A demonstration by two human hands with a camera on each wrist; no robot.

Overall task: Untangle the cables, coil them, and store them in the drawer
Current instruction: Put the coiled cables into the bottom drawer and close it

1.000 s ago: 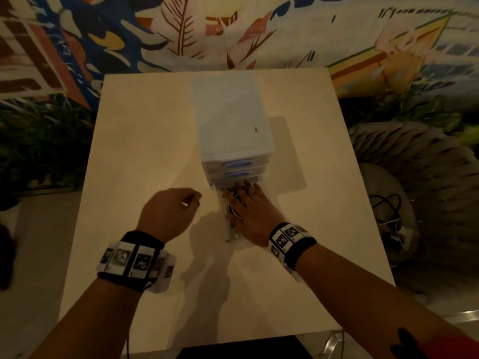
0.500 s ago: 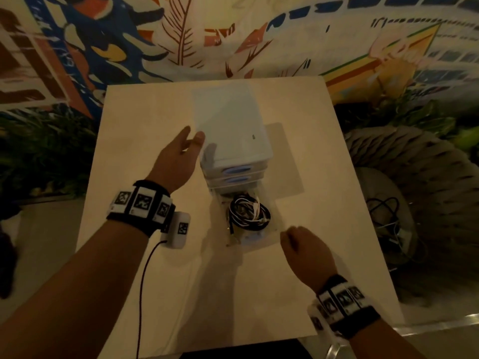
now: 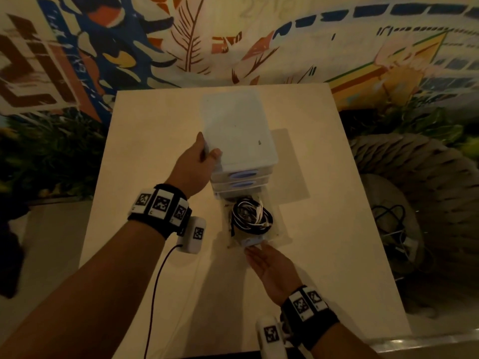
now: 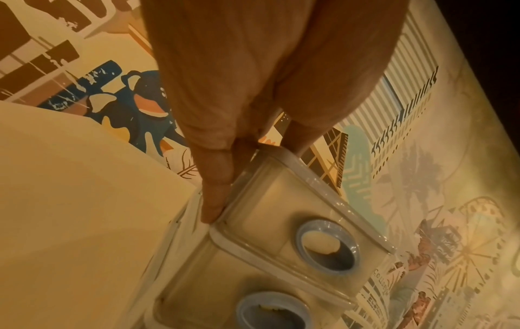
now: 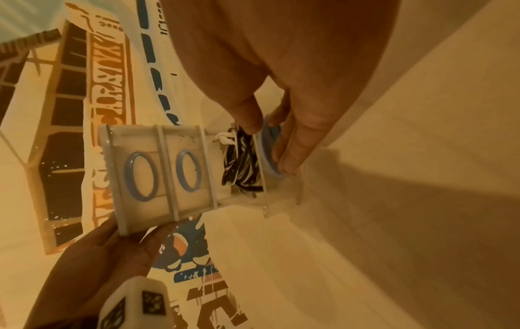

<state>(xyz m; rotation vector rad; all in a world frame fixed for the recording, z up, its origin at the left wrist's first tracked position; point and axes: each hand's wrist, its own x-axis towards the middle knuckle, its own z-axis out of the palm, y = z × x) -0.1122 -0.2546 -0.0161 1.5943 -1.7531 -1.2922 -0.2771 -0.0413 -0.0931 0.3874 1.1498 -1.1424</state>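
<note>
**Bracing the unit to push the loaded drawer shut**

I have my left hand (image 3: 193, 165) on the drawer unit (image 3: 238, 130) at its 8 o'clock corner, fingers running straight along the side wall and thumb laid over the top edge. That is there to brace it, I judge, so the light plastic stack does not slide across the table (image 3: 145, 156) when I push.

The bottom drawer (image 3: 281, 233) stands pulled out toward me, at 6 o'clock from the unit, and the coiled cables (image 3: 251, 216), black and white, lie inside it.

My right hand (image 3: 269, 268) is at the drawer's front, fingers straight and together, tips against the blue-ringed pull. It grips nothing. Flat fingers suit a push better than a pull.

The two upper drawers are closed. I reckon only closing remains.
</note>
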